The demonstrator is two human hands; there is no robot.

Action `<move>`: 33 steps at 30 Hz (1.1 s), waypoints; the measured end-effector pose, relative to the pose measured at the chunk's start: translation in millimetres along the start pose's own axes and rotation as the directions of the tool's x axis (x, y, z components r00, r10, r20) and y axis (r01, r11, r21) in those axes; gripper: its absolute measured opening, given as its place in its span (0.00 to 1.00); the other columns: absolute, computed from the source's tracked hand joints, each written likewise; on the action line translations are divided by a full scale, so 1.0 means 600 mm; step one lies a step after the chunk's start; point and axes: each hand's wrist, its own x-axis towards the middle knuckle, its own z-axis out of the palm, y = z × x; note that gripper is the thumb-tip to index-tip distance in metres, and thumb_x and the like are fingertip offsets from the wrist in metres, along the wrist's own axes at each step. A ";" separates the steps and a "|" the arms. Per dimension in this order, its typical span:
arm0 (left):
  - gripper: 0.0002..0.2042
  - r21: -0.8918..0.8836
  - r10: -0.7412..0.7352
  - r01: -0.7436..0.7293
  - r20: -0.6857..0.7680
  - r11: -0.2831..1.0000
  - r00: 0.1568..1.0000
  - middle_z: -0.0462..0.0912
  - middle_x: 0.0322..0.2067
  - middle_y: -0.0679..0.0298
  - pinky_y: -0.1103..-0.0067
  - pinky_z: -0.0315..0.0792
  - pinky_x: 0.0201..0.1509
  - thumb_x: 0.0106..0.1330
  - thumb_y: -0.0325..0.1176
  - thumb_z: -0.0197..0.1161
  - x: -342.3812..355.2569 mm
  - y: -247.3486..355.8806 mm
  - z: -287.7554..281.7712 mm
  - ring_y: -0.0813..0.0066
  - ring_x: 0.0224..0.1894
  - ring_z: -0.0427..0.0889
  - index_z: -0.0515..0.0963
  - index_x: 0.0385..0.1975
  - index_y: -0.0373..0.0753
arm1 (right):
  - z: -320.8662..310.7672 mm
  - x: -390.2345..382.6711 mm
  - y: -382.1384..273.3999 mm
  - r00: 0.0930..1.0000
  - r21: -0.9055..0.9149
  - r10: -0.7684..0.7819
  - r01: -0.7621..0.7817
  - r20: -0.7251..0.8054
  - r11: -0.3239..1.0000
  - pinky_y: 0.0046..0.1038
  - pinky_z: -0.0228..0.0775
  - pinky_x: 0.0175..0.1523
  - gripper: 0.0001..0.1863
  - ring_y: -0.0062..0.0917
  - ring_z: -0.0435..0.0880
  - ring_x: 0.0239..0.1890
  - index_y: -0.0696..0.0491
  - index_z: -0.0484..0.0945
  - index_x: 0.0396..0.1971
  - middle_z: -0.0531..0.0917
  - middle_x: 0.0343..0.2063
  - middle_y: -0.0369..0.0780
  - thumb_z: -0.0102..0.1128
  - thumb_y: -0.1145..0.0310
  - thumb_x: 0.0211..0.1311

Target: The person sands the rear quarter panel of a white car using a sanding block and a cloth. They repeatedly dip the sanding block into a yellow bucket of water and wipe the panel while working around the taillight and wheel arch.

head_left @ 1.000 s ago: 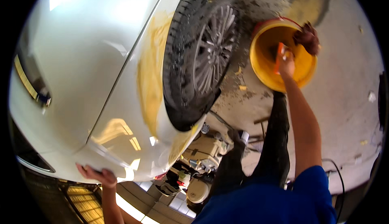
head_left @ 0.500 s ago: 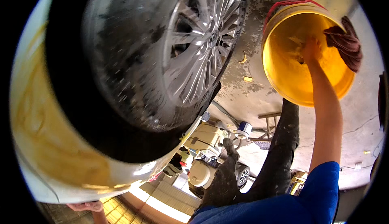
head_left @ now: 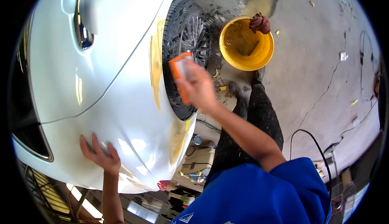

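My right hand, slightly blurred, grips an orange sanding block in front of the wheel arch. Behind the block is the black tyre and spoked wheel of a white car. Yellowish filler patches run along the arch edge, one upper patch and one lower patch. My left hand rests with fingers spread on the white body panel. To the right of the wheel stands a yellow bucket with murky water inside. A dark red cloth hangs over its rim.
My legs stand on the concrete floor below the bucket. A black cable loops at the lower right, and more cords lie farther right. Beige equipment sits beyond the car's end.
My right hand has come out of the bucket to the wheel arch, now with the orange sanding block. My view has risen and drawn back. My left hand now lies on the panel.
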 end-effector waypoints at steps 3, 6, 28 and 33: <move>0.28 0.056 0.041 -0.039 -0.025 0.998 0.999 0.52 0.73 0.38 0.51 0.56 0.76 0.73 0.39 0.58 0.006 0.007 -0.008 0.36 0.74 0.55 0.69 0.69 0.30 | 0.069 0.023 -0.142 0.991 0.067 0.128 -0.126 -0.027 0.990 0.45 0.64 0.66 0.37 0.50 0.70 0.58 0.48 0.69 0.72 0.71 0.57 0.56 0.70 0.56 0.66; 0.30 0.050 0.070 -0.068 -0.024 0.996 0.997 0.54 0.73 0.39 0.50 0.53 0.76 0.69 0.36 0.60 0.021 0.013 -0.002 0.37 0.74 0.55 0.69 0.70 0.34 | 0.088 0.091 -0.128 0.972 -0.021 0.169 -0.175 -0.165 0.984 0.45 0.65 0.65 0.36 0.48 0.69 0.56 0.47 0.70 0.73 0.70 0.56 0.57 0.68 0.54 0.67; 0.34 0.065 0.106 -0.101 -0.083 0.993 0.991 0.56 0.74 0.46 0.49 0.53 0.73 0.65 0.30 0.63 0.013 0.025 0.002 0.42 0.75 0.56 0.65 0.74 0.45 | 0.089 0.146 -0.156 0.881 0.085 0.419 -0.410 -0.221 0.908 0.47 0.65 0.66 0.43 0.55 0.64 0.62 0.46 0.65 0.75 0.65 0.55 0.60 0.61 0.41 0.63; 0.35 0.114 0.054 -0.049 -0.047 0.992 0.997 0.56 0.74 0.46 0.49 0.55 0.72 0.63 0.30 0.65 -0.005 0.014 -0.006 0.40 0.74 0.58 0.66 0.74 0.47 | 0.124 0.047 -0.186 0.945 -0.079 0.318 -0.324 -0.076 0.943 0.45 0.65 0.64 0.45 0.49 0.66 0.56 0.48 0.63 0.77 0.64 0.54 0.58 0.62 0.40 0.64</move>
